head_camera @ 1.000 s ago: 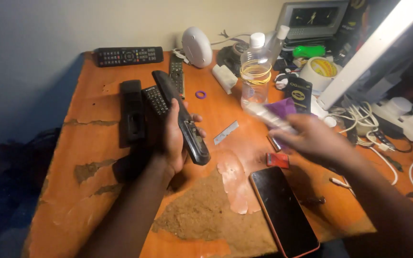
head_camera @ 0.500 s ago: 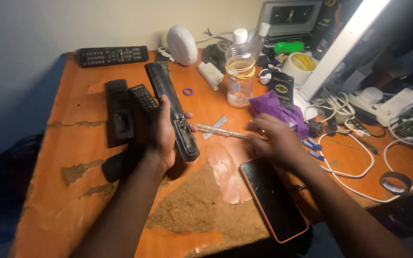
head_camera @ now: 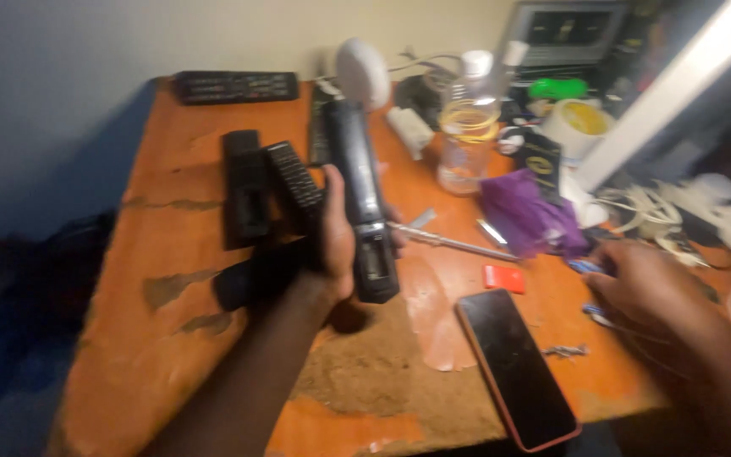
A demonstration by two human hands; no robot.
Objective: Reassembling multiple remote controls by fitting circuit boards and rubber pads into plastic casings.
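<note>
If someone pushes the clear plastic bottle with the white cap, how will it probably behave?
The clear plastic bottle with the white cap stands upright and looks tall and narrow, so a push near its top would probably tip it. It appears mostly empty, so it is likely light and would slide easily on the worn orange wooden table. Once on its round side, it may roll.
</note>
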